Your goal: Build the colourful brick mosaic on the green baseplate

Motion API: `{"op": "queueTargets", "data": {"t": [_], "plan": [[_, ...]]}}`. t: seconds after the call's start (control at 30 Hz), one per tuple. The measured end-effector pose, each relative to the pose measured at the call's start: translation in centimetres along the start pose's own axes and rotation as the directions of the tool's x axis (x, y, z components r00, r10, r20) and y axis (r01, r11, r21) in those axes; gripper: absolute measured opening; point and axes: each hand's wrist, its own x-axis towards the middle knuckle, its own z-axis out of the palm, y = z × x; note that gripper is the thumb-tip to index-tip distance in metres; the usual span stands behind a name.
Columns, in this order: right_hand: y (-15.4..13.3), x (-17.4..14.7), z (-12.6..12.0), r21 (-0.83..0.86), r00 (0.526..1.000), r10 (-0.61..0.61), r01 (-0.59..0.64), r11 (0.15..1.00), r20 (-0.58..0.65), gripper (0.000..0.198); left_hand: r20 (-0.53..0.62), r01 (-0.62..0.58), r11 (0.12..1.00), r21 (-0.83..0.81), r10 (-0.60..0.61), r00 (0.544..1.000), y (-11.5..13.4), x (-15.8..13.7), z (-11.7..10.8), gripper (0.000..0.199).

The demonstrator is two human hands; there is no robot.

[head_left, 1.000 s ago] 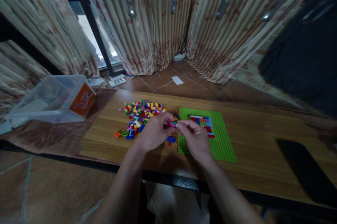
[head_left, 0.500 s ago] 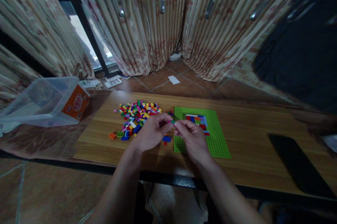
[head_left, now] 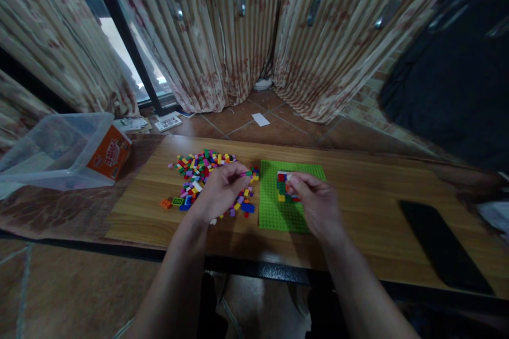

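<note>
My left hand [head_left: 221, 190] is closed in a pinch over the right side of a heap of toy building bricks [head_left: 194, 169]. Between its thumb and fingertips sits a small green and pink toy brick [head_left: 248, 173]. My right hand [head_left: 320, 203] hovers over the green baseplate [head_left: 272, 217], thumb and fingers pressed together at the patch of bricks [head_left: 282, 186] built on it. Red, green, blue, white and yellow bricks show there, and the hand covers the right part of the patch. Whatever lies between the right fingertips is too small to make out.
A clear plastic bin [head_left: 59, 153] with an orange label lies at the left. Toward the right end of the wooden table [head_left: 369, 211] is a dark flat slab [head_left: 443, 246]. A few bricks, including an orange one [head_left: 166, 203], lie at the heap's front left.
My hands, close together before, have moved apart. The right one has gone right over the brick patch; the left has drawn back slightly left with the green and pink brick.
</note>
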Motion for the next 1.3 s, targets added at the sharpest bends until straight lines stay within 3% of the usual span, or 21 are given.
{"op": "queueTargets", "data": {"t": [0.07,0.13,0.33,0.6,0.97,1.3], "plan": [[-0.4,0.9,-1.8,-0.126,0.990,-0.045,0.028,0.992,-0.134,0.021,-0.084,-0.011,1.000,0.017,0.013,0.996,-0.4,0.2,-0.6,0.014],[-0.6,1.6,-3.6,-0.248,0.982,-0.104,0.063,0.967,-0.159,0.021,-0.147,-0.021,0.999,0.048,0.028,0.989,-0.8,0.3,-1.2,0.013],[0.5,1.8,-6.2,-0.498,0.996,-0.087,0.078,0.863,0.007,0.022,-0.175,-0.023,0.997,0.074,0.036,0.984,-1.1,0.5,-1.7,0.014],[2.5,2.1,-5.5,-0.549,0.977,-0.151,0.208,0.809,0.148,0.016,-0.185,-0.007,0.997,0.076,0.021,0.983,-1.2,0.7,-1.2,0.013],[2.4,2.4,-5.1,-0.634,0.984,-0.148,0.177,0.753,0.099,0.018,-0.204,0.000,0.995,0.104,0.022,0.979,-1.0,0.6,-1.3,0.013],[2.3,2.3,-4.8,-0.672,0.970,-0.197,0.240,0.700,0.141,0.018,-0.212,-0.007,0.993,0.117,0.032,0.977,-1.1,0.6,-1.2,0.012]]}}
